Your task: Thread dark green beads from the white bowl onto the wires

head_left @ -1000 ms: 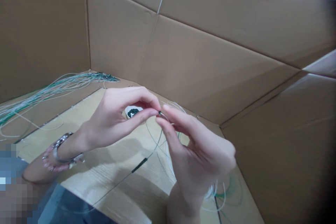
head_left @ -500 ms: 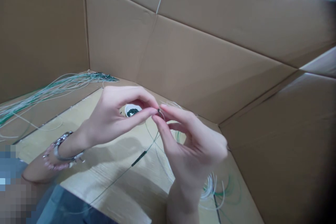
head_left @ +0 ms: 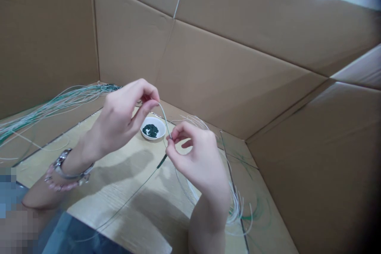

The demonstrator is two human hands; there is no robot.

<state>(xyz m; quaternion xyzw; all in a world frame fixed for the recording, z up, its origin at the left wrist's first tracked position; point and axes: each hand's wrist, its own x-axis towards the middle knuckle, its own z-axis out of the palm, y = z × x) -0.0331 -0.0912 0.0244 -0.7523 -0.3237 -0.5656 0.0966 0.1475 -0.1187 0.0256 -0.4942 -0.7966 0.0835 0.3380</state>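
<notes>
My left hand [head_left: 122,121] is raised, thumb and fingertips pinched on the upper end of a thin pale green cord [head_left: 164,115]. Lower down the same cord, the fingertips of my right hand [head_left: 198,154] are closed around it; whether a bead sits between them is hidden. Just below the right fingertips, a dark green beaded stretch [head_left: 161,161] shows on the strand, which runs on down to the lower left. Behind the hands stands a small white bowl [head_left: 161,125] with dark green beads [head_left: 150,130] in it.
A bundle of white and green cords [head_left: 56,107] lies along the left side. More coiled cords [head_left: 236,206] are at the right, beyond my right wrist. Tall cardboard walls [head_left: 208,75] enclose the pale work board [head_left: 125,190] at the back and sides.
My hands have come apart: the left has moved up and left, drawing out a length of cord, and the right has shifted slightly left. The bowl is now uncovered.
</notes>
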